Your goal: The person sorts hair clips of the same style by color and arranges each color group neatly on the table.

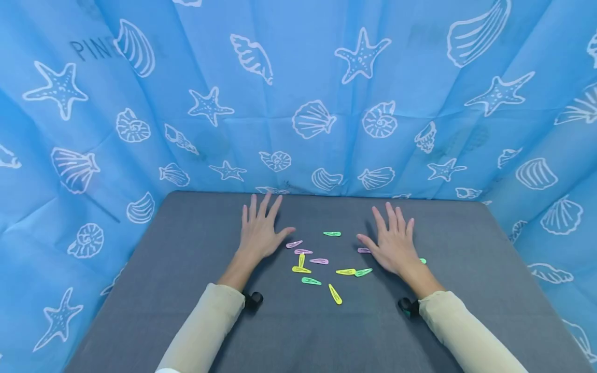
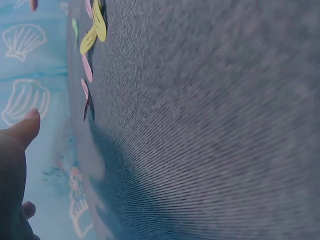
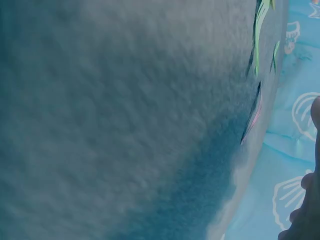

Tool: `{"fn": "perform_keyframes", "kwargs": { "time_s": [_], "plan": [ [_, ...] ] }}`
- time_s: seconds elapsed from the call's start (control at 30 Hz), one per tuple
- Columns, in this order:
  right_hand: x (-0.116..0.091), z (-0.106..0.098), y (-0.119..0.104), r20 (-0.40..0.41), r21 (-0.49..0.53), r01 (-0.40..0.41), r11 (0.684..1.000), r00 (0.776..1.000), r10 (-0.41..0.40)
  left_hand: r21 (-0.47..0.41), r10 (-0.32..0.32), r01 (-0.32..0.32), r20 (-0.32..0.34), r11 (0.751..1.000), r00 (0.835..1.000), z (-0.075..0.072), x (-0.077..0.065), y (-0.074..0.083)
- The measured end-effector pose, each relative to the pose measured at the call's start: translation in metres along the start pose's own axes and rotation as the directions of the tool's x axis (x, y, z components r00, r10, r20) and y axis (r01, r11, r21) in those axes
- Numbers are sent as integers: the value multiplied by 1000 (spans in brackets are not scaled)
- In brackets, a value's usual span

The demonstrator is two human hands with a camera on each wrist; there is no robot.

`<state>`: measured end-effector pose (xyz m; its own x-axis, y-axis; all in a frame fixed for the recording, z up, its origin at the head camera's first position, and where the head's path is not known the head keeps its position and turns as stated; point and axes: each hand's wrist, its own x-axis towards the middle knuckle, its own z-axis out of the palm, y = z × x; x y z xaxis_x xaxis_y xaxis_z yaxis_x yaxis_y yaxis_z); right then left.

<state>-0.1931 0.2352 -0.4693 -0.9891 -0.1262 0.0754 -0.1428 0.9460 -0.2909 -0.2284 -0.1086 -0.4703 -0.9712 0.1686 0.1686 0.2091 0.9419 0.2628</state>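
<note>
Several hair clips in yellow, green and pink-purple lie loose between the two hands. My left hand (image 1: pixel 259 234) is spread with straight fingers at the left of the group; its thumb is nearest a pink clip (image 1: pixel 294 244). My right hand (image 1: pixel 394 242) is spread likewise at the right, partly covering a purple clip (image 1: pixel 364 250). A green clip (image 1: pixel 422 260) shows just past that wrist. In the middle, a yellow clip (image 1: pixel 345 271) touches a green clip (image 1: pixel 363 272). Two yellow clips (image 2: pixel 99 22) meet in the left wrist view. Neither hand holds anything.
A grey cloth-covered table (image 1: pixel 298 331) carries the clips. Behind it and along both sides hangs a blue curtain (image 1: pixel 289 62) with white shells and starfish. Black straps (image 1: pixel 254 299) sit at the wrists, below beige sleeves (image 1: pixel 205 326).
</note>
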Motion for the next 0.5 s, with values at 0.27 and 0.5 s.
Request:
{"fn": "perform_keyframes", "kwargs": {
  "time_s": [0.27,0.5],
  "plan": [
    [-14,2,-4,19,139,-5,990,1000,2,-109,-41,45,42,993,998,-2,-17,3],
    [-22,0,-7,49,227,-19,974,999,8,-228,-124,151,128,962,984,1,-27,9]
  ]
}}
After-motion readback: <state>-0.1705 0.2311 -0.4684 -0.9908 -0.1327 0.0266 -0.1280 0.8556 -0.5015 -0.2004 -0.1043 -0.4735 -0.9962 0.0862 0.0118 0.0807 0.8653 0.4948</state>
